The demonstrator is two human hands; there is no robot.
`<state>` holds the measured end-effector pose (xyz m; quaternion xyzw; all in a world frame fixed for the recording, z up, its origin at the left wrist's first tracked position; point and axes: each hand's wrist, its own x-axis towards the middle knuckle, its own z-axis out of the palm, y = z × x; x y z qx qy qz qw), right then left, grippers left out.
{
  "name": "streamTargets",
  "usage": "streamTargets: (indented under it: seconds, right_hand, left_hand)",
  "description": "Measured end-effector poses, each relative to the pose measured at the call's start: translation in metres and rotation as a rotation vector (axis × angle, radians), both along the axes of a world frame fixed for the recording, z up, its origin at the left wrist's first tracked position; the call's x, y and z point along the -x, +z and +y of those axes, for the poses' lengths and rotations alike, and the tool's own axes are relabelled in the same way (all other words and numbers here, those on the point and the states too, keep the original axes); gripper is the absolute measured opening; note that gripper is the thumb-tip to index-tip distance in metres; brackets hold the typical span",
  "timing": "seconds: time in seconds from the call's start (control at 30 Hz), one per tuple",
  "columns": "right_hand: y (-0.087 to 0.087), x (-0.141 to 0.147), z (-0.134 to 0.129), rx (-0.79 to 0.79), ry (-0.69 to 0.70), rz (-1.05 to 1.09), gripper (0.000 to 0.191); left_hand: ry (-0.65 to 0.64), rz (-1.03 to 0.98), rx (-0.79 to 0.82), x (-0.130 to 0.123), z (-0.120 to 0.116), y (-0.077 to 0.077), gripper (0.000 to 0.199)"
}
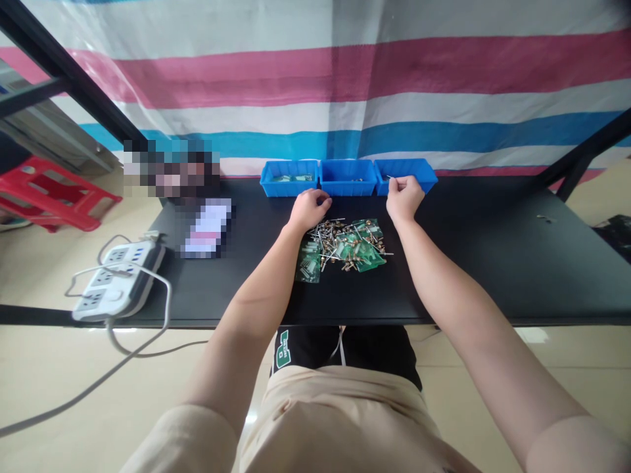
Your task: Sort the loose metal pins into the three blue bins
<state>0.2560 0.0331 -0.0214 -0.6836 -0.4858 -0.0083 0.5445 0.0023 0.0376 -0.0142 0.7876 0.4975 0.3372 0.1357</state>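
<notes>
My right hand [407, 196] is closed in a pinch at the front of the right blue bin [428, 172]. A thin metal pin [390, 176] sticks out from its fingertips; its other end is hidden. My left hand [310, 207] has curled fingers and hovers or rests just behind the pile, in front of the left and middle bins; what it holds, if anything, is hidden. Between my forearms lies a pile of small metal-shanked pieces [328, 240] with brownish ends. Green-tinted clear packets [362, 249] lie on the pile, and another packet [309, 263] of pale pieces is at its left.
The left blue bin [290, 188] contains green packets; the middle bin [348, 187] has a few small pieces. A white power strip [118, 276] with cables and a blurred-out phone-like object [208, 226] are on the black table [473, 263]. A red stool [54, 190] stands left.
</notes>
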Motion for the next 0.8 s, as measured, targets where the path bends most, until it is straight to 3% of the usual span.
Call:
streamTargets:
  seconds: [0.23,0.6,0.8]
  right_hand:
    - [-0.005,-0.001,0.003,-0.080,-0.005,-0.056,0.024]
    - [0.003,0.006,-0.004,-0.005,0.055,0.009,0.014]
    - [0.010,0.024,-0.017,-0.016,0.354,-0.059,0.018]
  left_hand:
    - [0.000,0.009,0.005,0.000,-0.001,0.001,0.023]
    - [-0.001,0.027,0.015,-0.001,-0.001,0.002,0.023]
    - [-0.005,0.044,0.026,-0.001,-0.003,0.004,0.024]
